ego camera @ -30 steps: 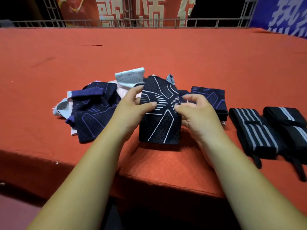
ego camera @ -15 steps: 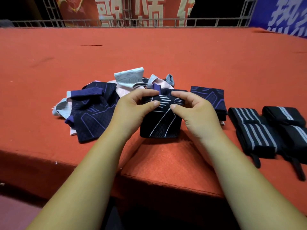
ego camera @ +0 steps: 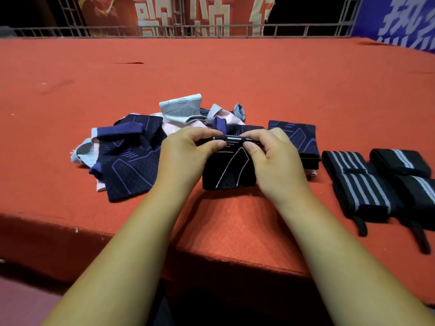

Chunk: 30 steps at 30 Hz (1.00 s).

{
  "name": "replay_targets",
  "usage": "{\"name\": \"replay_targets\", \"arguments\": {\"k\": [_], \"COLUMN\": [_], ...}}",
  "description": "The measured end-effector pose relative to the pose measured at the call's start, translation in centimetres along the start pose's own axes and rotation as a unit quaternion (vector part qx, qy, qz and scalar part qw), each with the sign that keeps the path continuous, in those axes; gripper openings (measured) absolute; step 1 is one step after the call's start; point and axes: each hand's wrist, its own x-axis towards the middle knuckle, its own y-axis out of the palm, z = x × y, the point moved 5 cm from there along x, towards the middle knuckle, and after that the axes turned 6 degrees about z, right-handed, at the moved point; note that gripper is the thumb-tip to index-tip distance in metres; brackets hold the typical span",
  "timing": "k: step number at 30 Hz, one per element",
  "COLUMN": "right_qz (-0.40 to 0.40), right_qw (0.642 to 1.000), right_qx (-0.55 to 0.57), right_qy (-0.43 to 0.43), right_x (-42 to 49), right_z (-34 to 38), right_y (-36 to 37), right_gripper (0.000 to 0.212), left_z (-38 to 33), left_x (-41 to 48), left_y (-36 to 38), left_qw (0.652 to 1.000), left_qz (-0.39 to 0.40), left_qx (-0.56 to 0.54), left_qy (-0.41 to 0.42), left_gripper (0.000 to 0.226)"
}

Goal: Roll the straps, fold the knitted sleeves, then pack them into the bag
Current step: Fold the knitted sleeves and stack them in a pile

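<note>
The black knitted sleeve (ego camera: 229, 171) with white lines lay on the red-covered bench (ego camera: 235, 78), close to its near edge and about midway along it. Its far part was doubled over toward the person. Both hands were on that doubled far edge: the left hand (ego camera: 184, 152) pinched it at the left end, the right hand (ego camera: 276, 161) at the right end. The fingers (ego camera: 215, 145) of each were curled, with the thumb on the near side and the rest over the top, so the fold was nipped between them.

The sleeve looked light, limp and stretchy, a knit that would probably spring open once let go. It seemed best held at the two ends of the fold, as here, and then pressed flat on the bench. It showed nothing fragile or slippery.

By count, one sleeve was in hand. One folded navy and purple stack (ego camera: 297, 138) sat just beside the right hand on the side toward the right edge. A pale strip showed under it, so it may have been more than one piece. A loose heap (ego camera: 131, 161) lay toward the left edge, touching the left hand, with navy and purple, pale blue and pink pieces tangled in it. At least three showed, and the exact number could not be told. Two black grey-striped straps (ego camera: 357, 187) lay rolled side by side near the right edge, tails pointing to the near edge. No bag was in view.
</note>
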Motion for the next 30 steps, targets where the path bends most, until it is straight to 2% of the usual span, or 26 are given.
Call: {"name": "replay_targets", "arguments": {"k": [6,9,14,20,23,25,28,30], "right_qz": [-0.002,0.011,0.022,0.007,-0.008,-0.013,-0.006,0.019], "right_qw": [1.0,1.0,1.0,0.999,0.997,0.992,0.974,0.971], "right_qx": [-0.024,-0.023,0.019,0.046,0.063,0.096,0.172,0.174], "right_qy": [0.007,-0.016,0.009,0.017,0.041,0.078,0.148,0.164], "right_x": [0.0,0.2,-0.1,0.0,-0.1,-0.1,-0.2,-0.3], "right_z": [-0.6,-0.4,-0.3,-0.3,-0.4,-0.9,-2.1,-2.6], "right_y": [0.1,-0.1,-0.7,-1.0,-0.9,-0.6,0.0,0.3], "right_gripper": [0.015,0.012,0.013,0.016,0.025,0.033,0.052,0.058], "left_z": [-0.6,-0.8,-0.3,-0.3,0.3,0.7,0.7,0.7], "left_x": [0.0,0.1,0.5,0.6,0.6,0.6,0.7,0.8], "left_y": [0.3,0.3,0.2,-0.1,0.5,0.9,1.4,1.8], "left_qw": [0.997,0.994,0.994,0.994,0.996,0.995,0.996,0.997], "left_qz": [-0.026,-0.026,0.037,0.06,0.083,0.094,0.077,0.065], "left_qx": [0.06,0.082,0.069,0.065,0.009,-0.042,-0.034,-0.047], "left_qy": [0.044,0.065,0.07,0.071,0.037,0.003,-0.012,-0.021], "left_gripper": [0.015,0.016,0.023,0.012,0.004,0.008,0.012,0.012]}}
